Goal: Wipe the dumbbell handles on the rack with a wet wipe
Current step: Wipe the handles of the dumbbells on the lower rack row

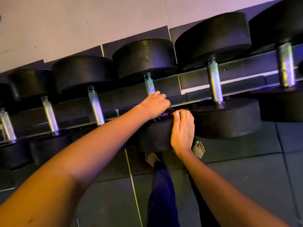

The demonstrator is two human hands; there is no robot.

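Left hand [155, 104], fingers [161, 96] curled round the middle dumbbell's handle [149, 86] on the rack [237, 70], wipe hidden, right hand [182, 128] flat steadying the near weight [155, 136]; best twist right round the knurling.

The room is dim. Violet-blue light glints off the knurled chrome dumbbell handles [214, 84] across the middle, while the round black rubber weight heads [144, 58] sink into shadow. Wide-angle distortion tilts the edges, and the warm-lit bare forearm [65, 169] at lower left looks soft.
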